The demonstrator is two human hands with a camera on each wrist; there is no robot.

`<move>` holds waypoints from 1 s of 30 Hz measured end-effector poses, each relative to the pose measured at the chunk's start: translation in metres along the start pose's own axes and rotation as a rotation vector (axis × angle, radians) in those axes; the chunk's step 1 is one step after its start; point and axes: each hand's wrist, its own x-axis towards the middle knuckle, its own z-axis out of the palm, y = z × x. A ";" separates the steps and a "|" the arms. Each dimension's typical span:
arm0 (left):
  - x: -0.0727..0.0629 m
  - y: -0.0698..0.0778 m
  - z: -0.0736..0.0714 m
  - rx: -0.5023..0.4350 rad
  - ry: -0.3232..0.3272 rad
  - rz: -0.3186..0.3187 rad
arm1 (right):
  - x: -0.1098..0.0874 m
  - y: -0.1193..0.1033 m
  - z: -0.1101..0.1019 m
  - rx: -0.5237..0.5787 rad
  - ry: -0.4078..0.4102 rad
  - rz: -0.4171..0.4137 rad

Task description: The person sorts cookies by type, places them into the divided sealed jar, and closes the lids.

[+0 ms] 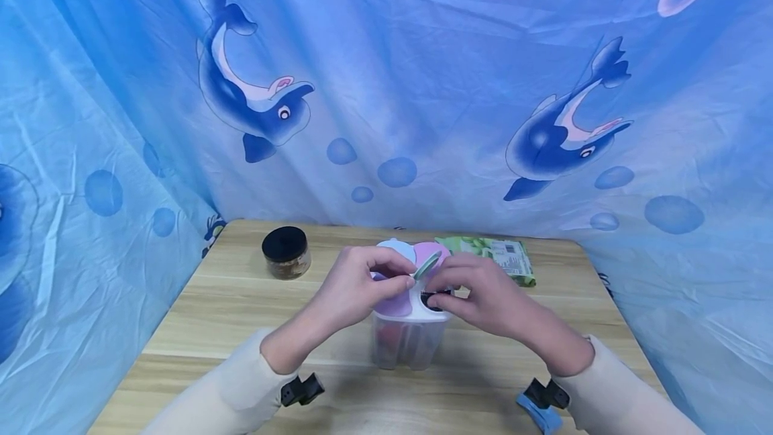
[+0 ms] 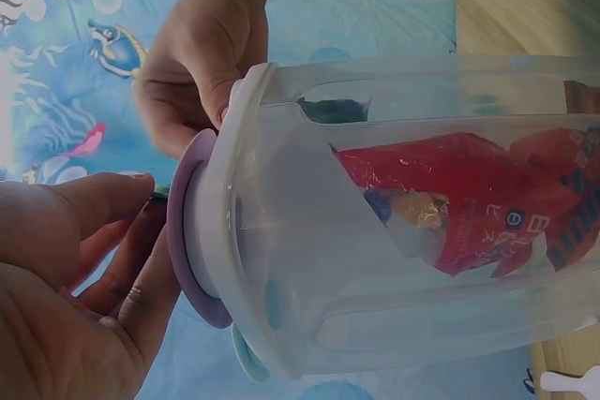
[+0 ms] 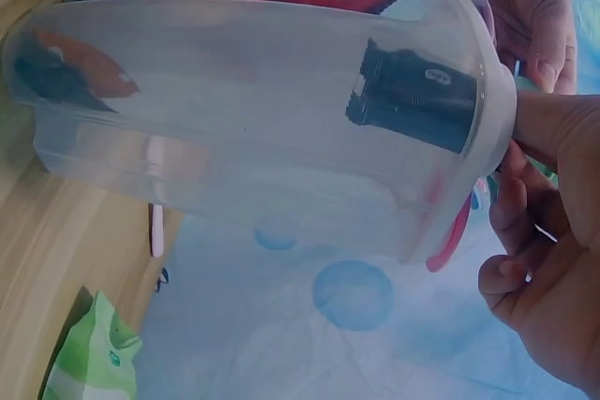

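A clear plastic storage container (image 1: 401, 344) stands upright on the table, its white top carrying several coloured flip lids. My left hand (image 1: 359, 284) pinches the raised green lid (image 1: 427, 265) between thumb and fingertips. At the uncovered opening, my right hand (image 1: 486, 294) grips the upper end of a small black packet (image 3: 417, 96). Most of that packet hangs inside the container, seen through the wall in the right wrist view. Red packets (image 2: 459, 199) lie inside another compartment. The purple lid (image 2: 192, 231) lies beside my left fingers.
A jar with a black lid (image 1: 286, 252) stands at the back left of the wooden table (image 1: 241, 327). Behind the container on the right lies a green snack bag (image 1: 513, 262). A blue item (image 1: 540, 416) sits near my right wrist. A patterned blue curtain (image 1: 410, 86) surrounds the table.
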 end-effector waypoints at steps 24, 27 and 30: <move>0.000 -0.001 0.000 -0.015 0.007 0.002 | -0.005 0.000 -0.005 0.027 0.039 0.070; 0.000 -0.001 0.000 -0.020 0.007 -0.001 | -0.012 0.003 -0.010 0.025 0.086 0.088; 0.000 -0.001 0.001 -0.026 0.007 -0.005 | -0.022 0.008 -0.014 0.015 0.105 0.131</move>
